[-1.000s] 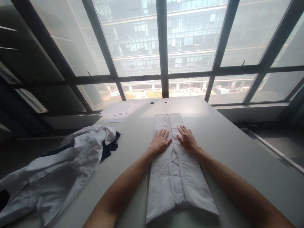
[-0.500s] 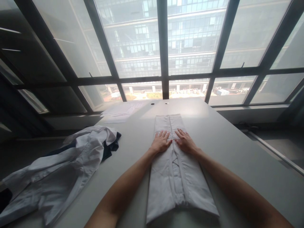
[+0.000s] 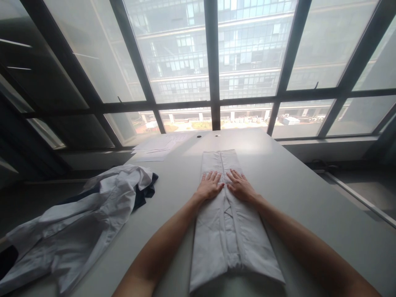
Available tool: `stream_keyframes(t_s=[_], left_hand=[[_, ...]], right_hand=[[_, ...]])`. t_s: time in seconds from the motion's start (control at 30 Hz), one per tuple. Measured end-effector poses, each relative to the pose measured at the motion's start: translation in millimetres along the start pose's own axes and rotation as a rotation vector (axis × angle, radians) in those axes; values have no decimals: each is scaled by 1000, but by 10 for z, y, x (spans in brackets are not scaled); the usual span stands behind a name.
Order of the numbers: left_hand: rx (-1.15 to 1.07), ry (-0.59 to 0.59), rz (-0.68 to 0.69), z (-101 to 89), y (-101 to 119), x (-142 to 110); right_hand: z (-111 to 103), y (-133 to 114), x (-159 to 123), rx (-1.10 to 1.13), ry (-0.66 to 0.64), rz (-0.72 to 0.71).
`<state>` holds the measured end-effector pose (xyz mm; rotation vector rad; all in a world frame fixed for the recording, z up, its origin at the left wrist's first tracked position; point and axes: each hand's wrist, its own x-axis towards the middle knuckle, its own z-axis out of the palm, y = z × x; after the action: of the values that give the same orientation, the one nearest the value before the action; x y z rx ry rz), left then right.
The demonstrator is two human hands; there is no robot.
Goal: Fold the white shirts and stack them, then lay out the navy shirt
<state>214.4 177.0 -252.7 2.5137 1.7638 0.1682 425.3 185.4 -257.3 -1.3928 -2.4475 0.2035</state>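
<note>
A white garment (image 3: 213,235), folded into a long narrow strip, lies lengthwise in front of me on the white table (image 3: 297,198). Its two sides meet along a seam down the middle, with a small gap nearer to me. My left hand (image 3: 210,185) rests flat on the left half, fingers spread. On the right half lies my right hand (image 3: 240,185), palm down with its fingers apart. Both thumbs point inward, close to the middle seam. The underside of the cloth is hidden.
To the left, a crumpled heap of white clothing (image 3: 89,231) with a dark blue piece (image 3: 144,192) hangs over the table's edge. Several paper sheets (image 3: 153,148) lie at the far left. Two small holes are near the far edge, before large windows (image 3: 247,49).
Both hands stay on the folded garment, with barely any shift. The camera view has moved very slightly.
</note>
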Motion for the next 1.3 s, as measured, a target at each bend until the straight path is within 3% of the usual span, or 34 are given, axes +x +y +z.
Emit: stream_keyframes(t_s=[1.3], left_hand=[[16,23,-1,10,-7,-2]], right_hand=[[42,43,13,-11,-24,-49]])
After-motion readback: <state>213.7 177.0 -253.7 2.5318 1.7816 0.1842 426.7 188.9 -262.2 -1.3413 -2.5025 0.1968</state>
